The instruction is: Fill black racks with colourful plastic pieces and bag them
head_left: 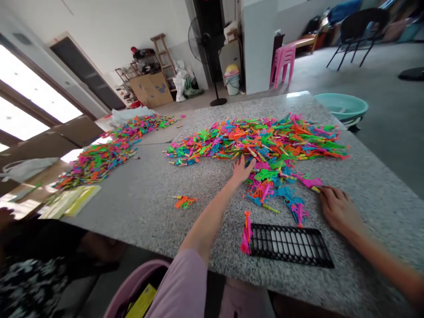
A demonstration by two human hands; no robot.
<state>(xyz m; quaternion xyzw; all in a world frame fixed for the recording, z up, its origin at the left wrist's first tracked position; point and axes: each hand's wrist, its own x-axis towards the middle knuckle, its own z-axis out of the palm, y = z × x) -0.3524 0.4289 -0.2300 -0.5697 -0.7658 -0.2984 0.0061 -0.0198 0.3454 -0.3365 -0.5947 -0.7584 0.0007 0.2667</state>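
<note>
A long heap of small bright plastic toy guns (pixel 245 134), many with yellow tips, lies across the granite table. My left hand (pixel 243 169) reaches to the heap's near edge, thumb and fingers apart, its fingertips against the pieces. A looser spill of toy guns (pixel 265 174) spreads toward me between my hands. At its right side my right hand (pixel 338 207) rests low over the table, fingers bent together at the yellow end of a pink toy gun (pixel 309 181). Nearest me is a black plastic grid rack (pixel 291 244), with pink and orange pieces (pixel 246 234) standing at its left end.
Orange and green pieces (pixel 184 202) lie apart, left of my forearm. Another long heap (pixel 99 159) covers the table's left side, near yellow packets (pixel 71 201). Part of another person (pixel 33 282) shows at lower left. A pink tub (pixel 132 287) stands below the table edge.
</note>
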